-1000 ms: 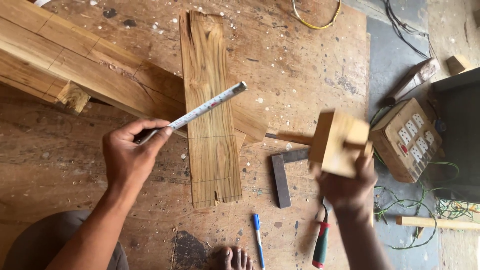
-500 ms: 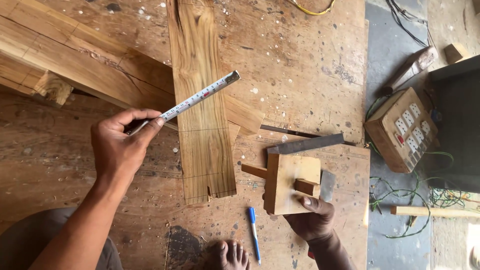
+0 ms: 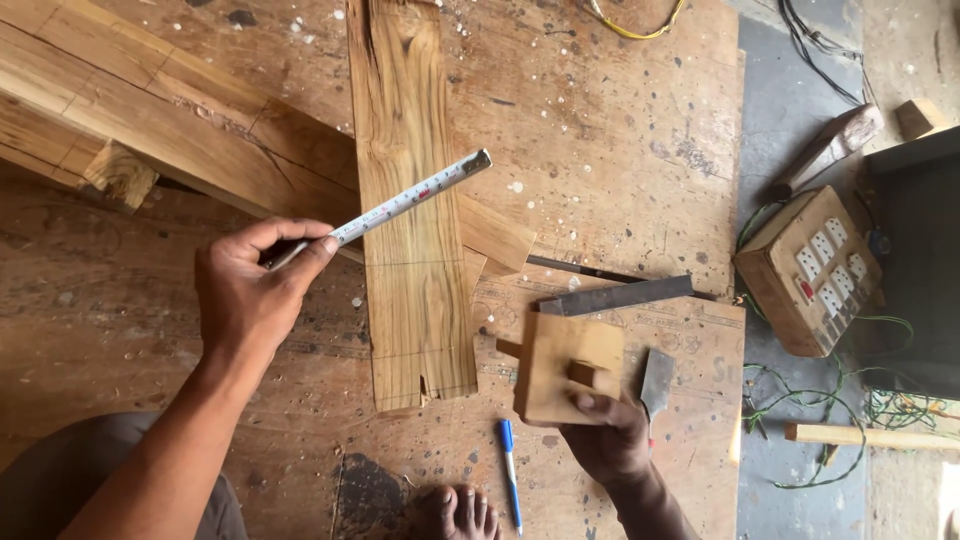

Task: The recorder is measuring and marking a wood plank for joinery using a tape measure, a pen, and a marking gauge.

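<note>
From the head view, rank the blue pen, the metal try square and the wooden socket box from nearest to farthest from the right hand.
Measured from the right hand:
1. Blue pen, just to its left on the board.
2. Metal try square, above it, past the wooden block it holds.
3. Wooden socket box, far off to the upper right, on the floor.

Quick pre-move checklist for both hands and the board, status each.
1. Left hand pinches the tape measure: ok.
2. Tape blade extends across the board: ok.
3. Right hand grips the wooden block: ok.
4. Block clear of board: ok, a gap shows.
5. Pencil lines across board visible: ok.
6. Blue pen free near the foot: ok.
</note>
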